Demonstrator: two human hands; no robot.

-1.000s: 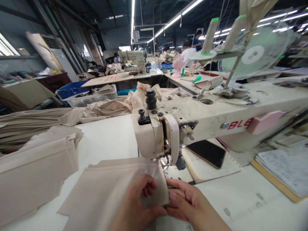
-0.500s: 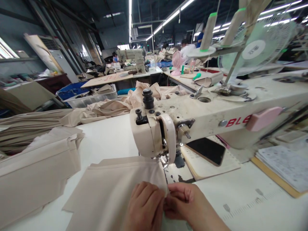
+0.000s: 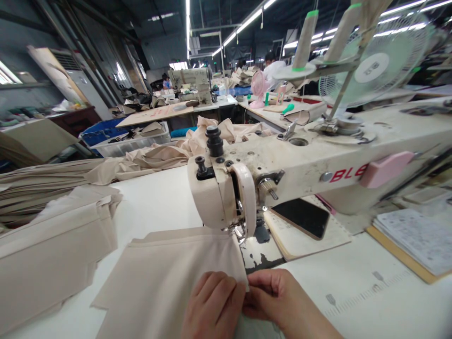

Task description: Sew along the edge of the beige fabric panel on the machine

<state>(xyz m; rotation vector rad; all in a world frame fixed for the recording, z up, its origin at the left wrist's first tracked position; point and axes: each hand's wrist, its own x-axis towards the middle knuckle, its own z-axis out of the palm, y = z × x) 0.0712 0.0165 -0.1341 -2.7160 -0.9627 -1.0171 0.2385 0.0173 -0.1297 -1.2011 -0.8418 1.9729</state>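
A beige fabric piece [image 3: 158,268] lies on the white table, its far right corner under the needle area of the sewing machine [image 3: 226,197]. My left hand [image 3: 215,303] rests on the cloth near its right edge, fingers bent together and gripping the edge. Beside it, my right hand [image 3: 271,299] pinches the same edge between thumb and fingers. The fingertips of both hands almost meet there, and part of the edge is hidden behind them.
Stacked beige panels [image 3: 60,254] lie at the left, with a crumpled fabric heap [image 3: 148,157] behind. Right of the needle, a phone [image 3: 303,216] sits on a notebook [image 3: 332,240]. Papers [image 3: 416,240] lie further right. Thread cones [image 3: 305,42] and a green fan [image 3: 374,66] stand above the machine.
The view has shifted slightly. Both hands stay at the fabric edge in nearly the same place, with the left fingers slightly more extended. The cloth shows hardly any movement.
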